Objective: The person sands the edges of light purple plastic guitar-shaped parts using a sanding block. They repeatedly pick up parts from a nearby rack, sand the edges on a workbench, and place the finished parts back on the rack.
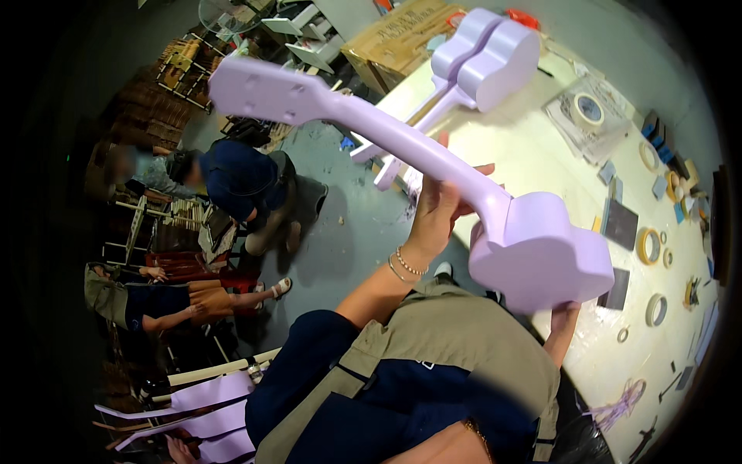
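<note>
A lilac-painted ukulele (541, 263), without strings, is held up in front of me, slanting from upper left to lower right. Its neck rests in my left hand (439, 207), fingers wrapped around it near the body. The headstock (267, 91) points to the upper left and has several peg holes. Under the lower end of the body, my right hand (566, 313) grips the edge; most of its fingers are hidden behind the ukulele. The smooth back of the body faces me.
On the white table (510, 147) stand two more lilac ukuleles (491, 62). Tape rolls (587, 110), dark sanding pads (620, 224) and lilac strips (618, 406) lie there. A cardboard box (398, 42) is behind. Two people (243, 182) sit at left; more lilac ukuleles (216, 414) are lower left.
</note>
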The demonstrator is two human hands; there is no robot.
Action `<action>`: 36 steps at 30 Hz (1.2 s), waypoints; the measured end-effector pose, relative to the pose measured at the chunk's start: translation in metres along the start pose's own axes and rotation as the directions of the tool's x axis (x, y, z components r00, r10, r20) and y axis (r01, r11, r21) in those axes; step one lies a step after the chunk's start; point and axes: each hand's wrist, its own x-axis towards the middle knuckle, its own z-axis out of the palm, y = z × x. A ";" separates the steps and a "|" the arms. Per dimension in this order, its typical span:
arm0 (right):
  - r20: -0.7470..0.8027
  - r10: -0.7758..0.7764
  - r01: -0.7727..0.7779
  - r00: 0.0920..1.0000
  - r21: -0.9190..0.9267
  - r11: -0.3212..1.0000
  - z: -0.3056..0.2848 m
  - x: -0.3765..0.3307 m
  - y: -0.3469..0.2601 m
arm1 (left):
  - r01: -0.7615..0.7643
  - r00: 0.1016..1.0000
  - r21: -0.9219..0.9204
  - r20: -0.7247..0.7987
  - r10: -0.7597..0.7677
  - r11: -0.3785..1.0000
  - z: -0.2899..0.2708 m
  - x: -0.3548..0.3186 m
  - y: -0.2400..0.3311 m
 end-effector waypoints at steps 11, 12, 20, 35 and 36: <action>0.069 0.012 -0.017 0.998 0.066 0.998 0.005 0.004 0.018 | -0.040 0.999 0.083 -0.026 0.042 0.996 0.005 0.003 0.016; 0.076 0.019 -0.026 0.997 0.084 0.996 0.010 0.000 0.017 | -0.035 0.999 0.092 -0.001 0.035 0.995 0.002 0.002 0.015; -0.036 0.038 -0.035 0.999 0.081 0.996 0.022 -0.007 0.015 | -0.022 0.999 0.083 0.025 0.020 0.996 0.002 -0.001 0.018; -0.073 0.119 -0.110 0.990 0.111 0.988 0.022 -0.005 0.019 | -0.190 0.981 0.037 0.052 0.188 0.981 -0.003 0.001 0.017; 0.013 0.178 -0.178 0.984 0.130 0.975 0.019 -0.003 0.021 | -0.226 0.971 0.040 0.090 0.222 0.973 -0.007 0.009 0.021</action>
